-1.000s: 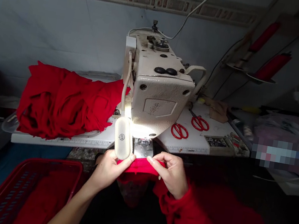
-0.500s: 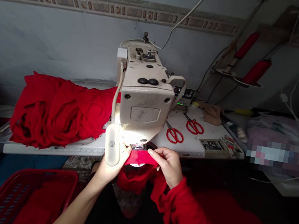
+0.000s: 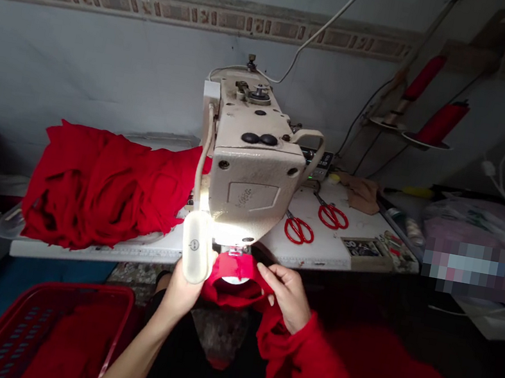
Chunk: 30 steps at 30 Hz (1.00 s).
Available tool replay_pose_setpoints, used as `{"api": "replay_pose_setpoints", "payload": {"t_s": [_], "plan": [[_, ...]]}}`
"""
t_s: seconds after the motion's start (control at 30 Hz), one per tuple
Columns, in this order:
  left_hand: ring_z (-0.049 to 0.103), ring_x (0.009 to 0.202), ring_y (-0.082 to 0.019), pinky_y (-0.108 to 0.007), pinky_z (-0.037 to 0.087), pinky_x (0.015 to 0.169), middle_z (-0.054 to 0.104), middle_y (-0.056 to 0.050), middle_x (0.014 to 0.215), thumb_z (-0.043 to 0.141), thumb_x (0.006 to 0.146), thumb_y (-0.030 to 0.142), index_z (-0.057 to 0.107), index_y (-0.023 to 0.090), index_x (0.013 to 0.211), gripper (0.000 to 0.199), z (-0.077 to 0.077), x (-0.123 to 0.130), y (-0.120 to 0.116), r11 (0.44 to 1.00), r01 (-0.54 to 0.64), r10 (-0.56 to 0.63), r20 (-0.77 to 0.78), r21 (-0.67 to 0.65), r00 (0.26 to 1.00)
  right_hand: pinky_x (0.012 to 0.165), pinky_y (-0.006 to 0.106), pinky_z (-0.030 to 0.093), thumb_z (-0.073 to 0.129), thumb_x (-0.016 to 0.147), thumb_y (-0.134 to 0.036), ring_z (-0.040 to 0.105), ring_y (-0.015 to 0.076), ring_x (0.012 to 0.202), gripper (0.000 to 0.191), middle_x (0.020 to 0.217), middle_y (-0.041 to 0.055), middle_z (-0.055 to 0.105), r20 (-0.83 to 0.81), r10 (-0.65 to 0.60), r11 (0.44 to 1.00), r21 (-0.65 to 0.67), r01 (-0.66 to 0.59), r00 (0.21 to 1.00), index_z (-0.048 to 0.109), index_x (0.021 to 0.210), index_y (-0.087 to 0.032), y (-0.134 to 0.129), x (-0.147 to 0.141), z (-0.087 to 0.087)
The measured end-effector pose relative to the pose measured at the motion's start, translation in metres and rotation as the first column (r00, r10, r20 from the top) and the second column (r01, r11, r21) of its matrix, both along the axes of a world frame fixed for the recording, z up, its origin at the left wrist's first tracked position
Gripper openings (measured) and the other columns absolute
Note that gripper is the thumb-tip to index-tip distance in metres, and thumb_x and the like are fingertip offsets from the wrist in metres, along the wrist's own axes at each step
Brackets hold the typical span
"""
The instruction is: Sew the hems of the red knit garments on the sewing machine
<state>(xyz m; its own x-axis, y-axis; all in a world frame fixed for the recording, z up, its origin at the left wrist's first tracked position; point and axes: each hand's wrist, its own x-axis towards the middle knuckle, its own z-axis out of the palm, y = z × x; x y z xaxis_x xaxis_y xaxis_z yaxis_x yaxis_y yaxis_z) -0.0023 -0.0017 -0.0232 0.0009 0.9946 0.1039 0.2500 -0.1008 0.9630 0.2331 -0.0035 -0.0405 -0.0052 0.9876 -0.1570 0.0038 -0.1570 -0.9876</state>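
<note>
Pale grey wall (image 3: 84, 61) with a patterned border runs along the far side, and a white sewing table (image 3: 314, 252) stands against it. A cream industrial sewing machine (image 3: 257, 164) sits on the table, with a heap of red knit fabric (image 3: 101, 188) to its left and two pairs of red-handled scissors (image 3: 299, 230) to its right. Two cones of red thread (image 3: 443, 121) stand on a holder at far right. A red plastic basket (image 3: 69, 286) holding more red cloth sits near left. A red knit band (image 3: 238, 271) lies looped at the machine's presser foot (image 3: 235, 251), just under a white lamp head (image 3: 196, 247). The right hand (image 3: 287, 296) has thumb and fingers closed on the band's right edge, with red fabric trailing over that forearm. The left hand (image 3: 179, 297) is just beside the band, but the lamp head hides its fingers, so its grip cannot be told.
</note>
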Motion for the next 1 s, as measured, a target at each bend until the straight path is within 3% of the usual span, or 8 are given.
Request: {"api": "replay_pose_setpoints", "payload": {"t_s": [0.17,0.3,0.47,0.63,0.77,0.83,0.93,1.0], "plan": [[0.059,0.061,-0.017,-0.024,0.049,0.056,0.066,-0.002,0.069,0.068,0.088,0.050,0.073,0.015,0.087,0.036,-0.005,-0.029,-0.011,0.970,0.148,-0.155,-0.021,-0.194,0.988,0.057,0.026,0.049,0.077,0.084,-0.056,0.058,0.0121,0.060,0.045,0.092,0.0046,0.073,-0.039,-0.066,0.998,-0.002,0.066,0.997,0.074,0.108,-0.017,-0.016,0.005,-0.011],[0.049,0.051,-0.011,-0.021,0.040,0.048,0.066,-0.001,0.064,0.077,0.082,0.043,0.070,0.014,0.079,0.030,-0.007,-0.051,-0.003,0.979,0.076,-0.068,0.045,-0.187,0.997,0.046,0.023,0.041,0.077,0.082,-0.058,0.059,0.0137,0.054,0.044,0.074,0.0074,0.075,-0.087,0.030,0.999,-0.042,-0.034,0.996,0.075,0.086,-0.015,-0.030,-0.008,-0.013],[0.065,0.072,-0.020,-0.031,0.057,0.073,0.073,-0.006,0.079,0.077,0.082,0.044,0.071,0.016,0.082,0.029,-0.003,-0.046,0.002,0.997,-0.045,0.054,0.136,-0.068,0.989,0.047,0.023,0.043,0.079,0.081,-0.053,0.063,0.0150,0.053,0.040,0.064,0.0080,0.075,-0.043,0.215,0.974,-0.067,-0.217,0.976,0.077,0.080,-0.014,-0.045,-0.037,-0.007],[0.060,0.064,-0.016,-0.027,0.053,0.067,0.067,-0.002,0.070,0.079,0.082,0.043,0.069,0.015,0.077,0.030,-0.009,-0.024,-0.022,0.983,0.096,-0.063,0.201,-0.159,0.978,0.049,0.023,0.045,0.087,0.074,-0.044,0.060,0.0110,0.055,0.043,0.104,0.0095,0.079,0.077,0.236,0.970,0.037,-0.240,0.969,0.080,0.108,-0.019,-0.051,-0.047,0.014],[0.056,0.065,-0.014,-0.025,0.045,0.062,0.065,-0.003,0.072,0.075,0.089,0.040,0.073,0.013,0.074,0.031,-0.017,-0.026,-0.039,0.870,0.452,-0.401,0.250,-0.198,0.881,0.054,0.026,0.048,0.070,0.091,-0.049,0.059,0.0137,0.056,0.034,0.073,0.0047,0.072,0.019,0.210,0.972,0.099,-0.211,0.977,0.077,0.089,-0.015,-0.058,-0.046,0.024],[0.059,0.070,-0.016,-0.027,0.046,0.067,0.067,-0.005,0.076,0.074,0.089,0.038,0.074,0.013,0.073,0.030,-0.016,-0.029,-0.042,0.862,0.489,-0.445,0.263,-0.134,0.856,0.048,0.024,0.042,0.065,0.095,-0.051,0.054,0.0120,0.050,0.042,0.056,0.0002,0.061,-0.010,0.292,0.956,0.019,-0.292,0.956,0.071,0.074,-0.015,-0.063,-0.045,0.025],[0.062,0.074,-0.018,-0.027,0.046,0.067,0.071,-0.008,0.085,0.074,0.089,0.036,0.077,0.015,0.086,0.021,-0.007,-0.026,-0.042,0.896,0.436,-0.409,0.222,-0.087,0.885,0.041,0.021,0.026,0.069,0.091,-0.051,0.041,0.0068,0.042,0.046,0.048,-0.0048,0.048,0.036,0.540,0.838,-0.120,-0.533,0.841,0.063,0.063,-0.015,-0.068,-0.042,0.024],[0.064,0.083,-0.020,-0.027,0.047,0.071,0.073,-0.008,0.098,0.077,0.086,0.034,0.078,0.018,0.101,0.022,0.001,-0.019,-0.044,0.854,0.510,-0.496,0.133,-0.104,0.858,0.041,0.020,0.021,0.075,0.086,-0.049,0.035,0.0051,0.042,0.046,0.046,-0.0059,0.045,0.083,0.637,0.768,-0.163,-0.620,0.767,0.062,0.059,-0.014,-0.069,-0.036,0.022]]}}
